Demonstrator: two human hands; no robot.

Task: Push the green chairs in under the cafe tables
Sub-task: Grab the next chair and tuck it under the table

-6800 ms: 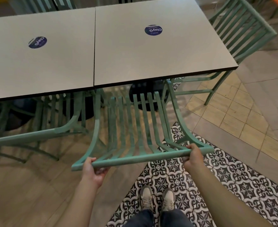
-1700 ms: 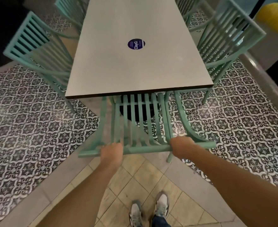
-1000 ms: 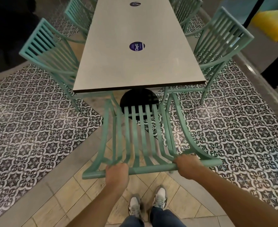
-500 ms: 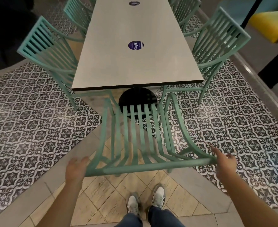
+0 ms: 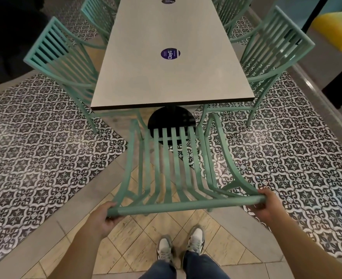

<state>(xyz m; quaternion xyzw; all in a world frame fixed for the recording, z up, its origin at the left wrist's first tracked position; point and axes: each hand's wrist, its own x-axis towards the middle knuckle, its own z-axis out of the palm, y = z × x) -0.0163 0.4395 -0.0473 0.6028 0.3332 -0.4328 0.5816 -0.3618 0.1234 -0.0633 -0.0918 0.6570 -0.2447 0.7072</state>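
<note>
A: Item one, the green chair [image 5: 178, 168] at the counter's near end. Where do we log it?

B: At six o'clock of the counter [image 5: 172, 77], its seat front just short of the near edge, not under the top. We stand behind it, and its back rail runs across in front of us.

A: The hands?

B: Our left hand [image 5: 103, 215] is wrapped round the left end of the top rail, fingers curled over it. Our right hand [image 5: 265, 204] is closed round the right end in the same way. Both grip the chair.

A: Item two, the counter itself.

B: Long grey top with a dark edge, a black round base [image 5: 171, 119] showing below the near end. One round blue sticker [image 5: 170, 53] near the middle, and a second sticker [image 5: 168, 1] at twelve o'clock by the far edge.

A: Other chairs?

B: One left chair [image 5: 63, 63] at nine o'clock of the counter and one right chair [image 5: 275, 51] at three o'clock, both set against the counter's long sides. Further chairs beyond them, only partly in view.

A: The floor?

B: Patterned black-and-white tile [image 5: 35, 158] on both sides, plain tan tile under our shoes [image 5: 180, 245] at six o'clock.
</note>
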